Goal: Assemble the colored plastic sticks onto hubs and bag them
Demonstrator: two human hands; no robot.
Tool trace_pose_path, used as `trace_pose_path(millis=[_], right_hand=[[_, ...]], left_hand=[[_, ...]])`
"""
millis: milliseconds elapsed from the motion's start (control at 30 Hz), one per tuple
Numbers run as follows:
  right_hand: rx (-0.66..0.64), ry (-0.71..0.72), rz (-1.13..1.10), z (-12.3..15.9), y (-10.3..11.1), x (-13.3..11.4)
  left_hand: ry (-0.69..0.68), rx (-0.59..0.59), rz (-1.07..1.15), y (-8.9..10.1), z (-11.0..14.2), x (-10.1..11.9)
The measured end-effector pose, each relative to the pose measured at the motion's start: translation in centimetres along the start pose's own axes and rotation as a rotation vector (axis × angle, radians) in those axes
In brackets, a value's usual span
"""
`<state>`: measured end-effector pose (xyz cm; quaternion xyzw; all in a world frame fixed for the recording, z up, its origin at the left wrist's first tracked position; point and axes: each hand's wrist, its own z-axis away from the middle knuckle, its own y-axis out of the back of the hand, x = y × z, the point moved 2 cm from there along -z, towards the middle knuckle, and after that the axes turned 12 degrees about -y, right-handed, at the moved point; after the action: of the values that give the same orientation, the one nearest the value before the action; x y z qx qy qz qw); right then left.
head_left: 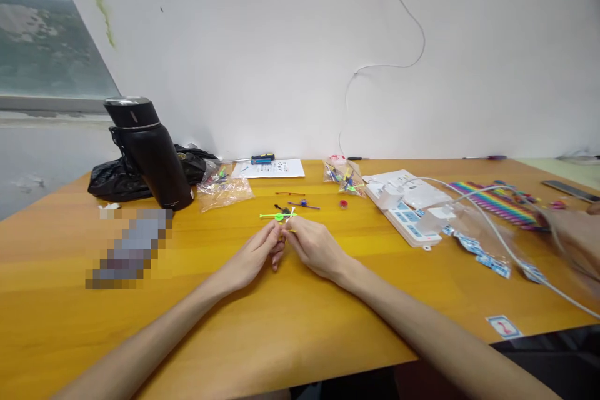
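Observation:
My left hand [255, 254] and my right hand [319, 249] meet over the middle of the table, fingertips pinched close together. At the left fingertips is a thin bright green plastic piece [279, 217] with a round middle, like a clock hand. A small white plastic piece [293, 211] sticks up from the right fingertips. The grip itself is partly hidden behind the fingers. Just beyond lies a dark pointed piece [280, 208]. Farther back are a blue-and-dark rod piece [304, 204], a thin brown stick [289, 194] and a red round piece [344, 204].
A black flask [154, 159] stands left, before a black plastic bag [110, 181]. Clear bags of parts [225, 192], a paper sheet [281, 168] and a screwdriver [262, 159] lie behind. Right are a power strip [417, 234], white cables, rainbow-coloured pieces [501, 203] and another person's blurred hand [579, 231].

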<state>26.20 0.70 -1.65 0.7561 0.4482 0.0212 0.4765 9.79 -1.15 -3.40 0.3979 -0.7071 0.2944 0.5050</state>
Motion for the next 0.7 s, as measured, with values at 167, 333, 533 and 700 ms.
trace_pose_path(millis=[167,333,533,700], right_hand=[[0.061,-0.286,-0.354,-0.4,0.3,1.2],[0.139,-0.489,-0.751,-0.9,0.7,2.2],[0.109,-0.584,-0.951,-1.1,0.5,1.9],[-0.022,-0.58,-0.97,-0.6,-0.4,1.6]], left_hand=[[-0.03,-0.043,0.024,-0.3,0.1,0.3],[-0.039,0.127,0.053,0.8,-0.8,0.2],[0.18,0.274,0.139,2.2,-1.0,-0.2],[0.144,0.154,0.091,1.9,-0.9,-0.1]])
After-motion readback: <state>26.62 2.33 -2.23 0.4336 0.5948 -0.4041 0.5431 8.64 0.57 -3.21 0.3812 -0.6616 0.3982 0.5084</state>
